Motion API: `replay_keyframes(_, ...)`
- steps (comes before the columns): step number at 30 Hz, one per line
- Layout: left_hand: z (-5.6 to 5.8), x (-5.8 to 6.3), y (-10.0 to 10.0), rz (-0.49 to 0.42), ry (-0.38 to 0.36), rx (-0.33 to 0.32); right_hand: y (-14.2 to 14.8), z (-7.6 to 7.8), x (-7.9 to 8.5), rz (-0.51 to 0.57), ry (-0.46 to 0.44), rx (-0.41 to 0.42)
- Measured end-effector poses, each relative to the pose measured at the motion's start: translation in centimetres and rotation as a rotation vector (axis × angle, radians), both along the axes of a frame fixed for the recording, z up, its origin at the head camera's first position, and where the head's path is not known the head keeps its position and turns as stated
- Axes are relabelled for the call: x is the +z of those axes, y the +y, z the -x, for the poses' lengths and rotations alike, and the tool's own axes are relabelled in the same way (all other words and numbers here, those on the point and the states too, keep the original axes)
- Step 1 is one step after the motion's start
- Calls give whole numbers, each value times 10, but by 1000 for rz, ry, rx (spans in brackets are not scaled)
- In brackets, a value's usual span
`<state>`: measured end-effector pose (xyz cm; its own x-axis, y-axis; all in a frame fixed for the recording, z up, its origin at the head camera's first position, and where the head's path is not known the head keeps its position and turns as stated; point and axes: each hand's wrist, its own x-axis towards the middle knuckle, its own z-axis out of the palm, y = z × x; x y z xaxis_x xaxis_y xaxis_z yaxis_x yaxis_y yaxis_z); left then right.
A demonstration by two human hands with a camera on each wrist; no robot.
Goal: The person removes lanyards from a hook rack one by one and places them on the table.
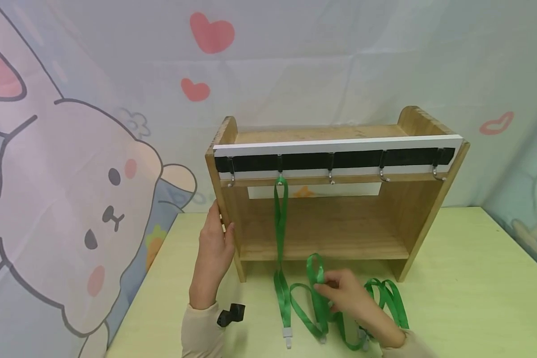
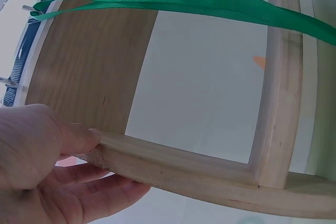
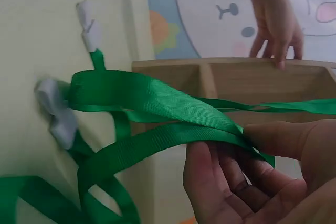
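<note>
A small wooden shelf stands on the table, with one green lanyard looped over its second hook from the left and dangling down the front. My left hand grips the shelf's left side panel, thumb on one face and fingers on the other. Below the shelf's front, my right hand pinches a second green lanyard between thumb and fingers. Its loop stands up above the fingertips, and the lower strap and a pale clip hang toward the tabletop.
More green lanyards lie in a heap on the table, partly hidden behind the right forearm. Several metal hooks line a black strip along the shelf's upper front. Behind stands a printed cloth backdrop.
</note>
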<state>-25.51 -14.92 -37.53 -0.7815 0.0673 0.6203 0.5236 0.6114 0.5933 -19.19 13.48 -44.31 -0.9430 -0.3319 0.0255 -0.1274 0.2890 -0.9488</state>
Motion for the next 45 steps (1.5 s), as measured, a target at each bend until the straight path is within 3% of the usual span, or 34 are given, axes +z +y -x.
replay_keyframes(7, 1, 1, 0, -2, -14, 8, -8, 6, -19, -137, 81, -51)
replay_keyframes(22, 1, -1, 0, -14, -7, -8, -11, 9, -45, -233, 101, -112)
replay_keyframes(37, 1, -1, 0, -12, 4, -12, -11, 3, -49, -349, 131, -154)
replay_keyframes(45, 1, 0, 0, -16, -5, -13, -10, -2, -36, -446, 135, -215)
